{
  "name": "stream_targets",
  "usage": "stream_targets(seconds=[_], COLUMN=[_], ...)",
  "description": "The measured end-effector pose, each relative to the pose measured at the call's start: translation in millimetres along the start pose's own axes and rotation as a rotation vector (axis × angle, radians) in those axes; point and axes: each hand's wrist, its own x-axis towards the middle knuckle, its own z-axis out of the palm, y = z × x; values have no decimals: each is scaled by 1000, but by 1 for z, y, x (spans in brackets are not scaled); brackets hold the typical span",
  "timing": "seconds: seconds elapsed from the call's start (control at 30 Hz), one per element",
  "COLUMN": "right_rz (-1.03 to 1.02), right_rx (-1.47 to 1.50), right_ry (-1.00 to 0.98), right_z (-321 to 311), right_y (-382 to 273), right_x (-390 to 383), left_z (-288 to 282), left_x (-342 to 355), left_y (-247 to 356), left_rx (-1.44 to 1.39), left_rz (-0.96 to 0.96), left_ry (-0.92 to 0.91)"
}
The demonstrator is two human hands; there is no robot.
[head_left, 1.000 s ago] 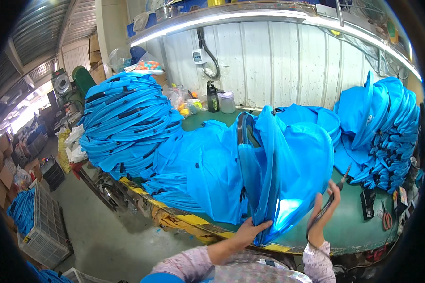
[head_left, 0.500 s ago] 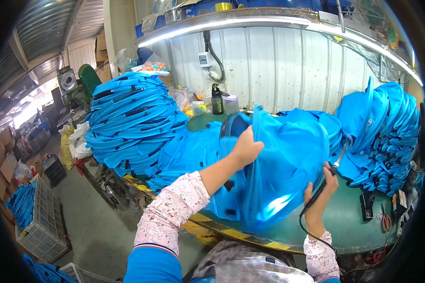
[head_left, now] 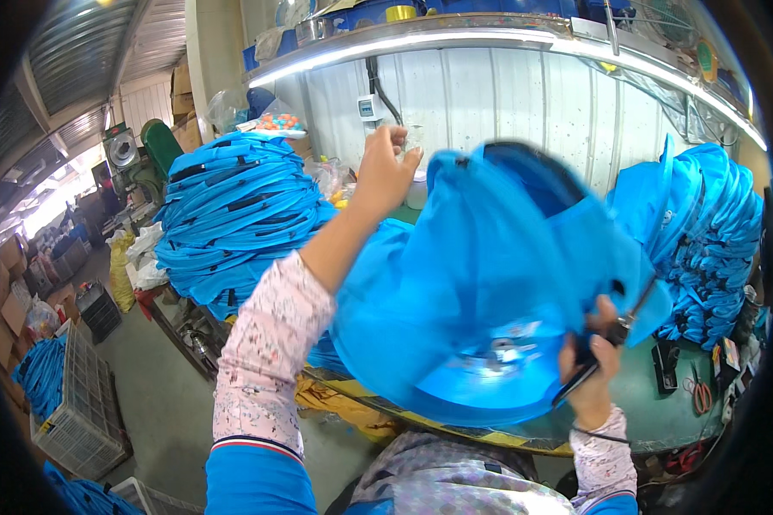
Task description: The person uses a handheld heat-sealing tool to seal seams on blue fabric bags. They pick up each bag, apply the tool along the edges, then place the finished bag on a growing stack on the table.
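Note:
A large blue fabric piece with hoop-like edges and a dark opening [head_left: 455,283] is lifted over the bench, blurred by motion. My left hand [head_left: 389,167] is raised at its upper left, off the fabric, fingers loosely apart and holding nothing. My right hand [head_left: 593,360] grips a black corded tool [head_left: 627,322] with a thin metal shaft, against the right side of the fabric piece. The tool's tip lies among the blue fabric and is unclear.
A tall stack of blue pieces [head_left: 236,219] stands left, more bundles [head_left: 709,232] right. The green bench [head_left: 661,429] holds scissors [head_left: 700,393] and a black object [head_left: 666,365]. A lit shelf [head_left: 489,34] spans above. A crate [head_left: 86,412] sits on the floor at left.
My left hand has moved up from the fabric's lower edge and come off it. The piece has swung rightward and tilted, blurring. My right hand and the tool have moved slightly with it.

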Motion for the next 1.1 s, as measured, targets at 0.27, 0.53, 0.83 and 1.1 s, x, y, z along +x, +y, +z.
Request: stream_targets(seconds=[0.27, 0.53, 0.83, 1.1], right_rz=[459, 277, 237, 532], right_rx=[68, -199, -195, -161], right_ry=[280, 139, 34, -25], right_z=[63, 71, 63, 17], right_y=[-21, -25, 10, -32], right_x=[-24, -64, -92, -69], left_z=[-19, 79, 88, 103], left_x=[-257, -360, -338, -353], left_y=[124, 106, 109, 109], left_rx=[-98, -995, -1392, -1284], left_rz=[48, -1175, -1117, -1093], left_ry=[-2095, -272, -507, -559])
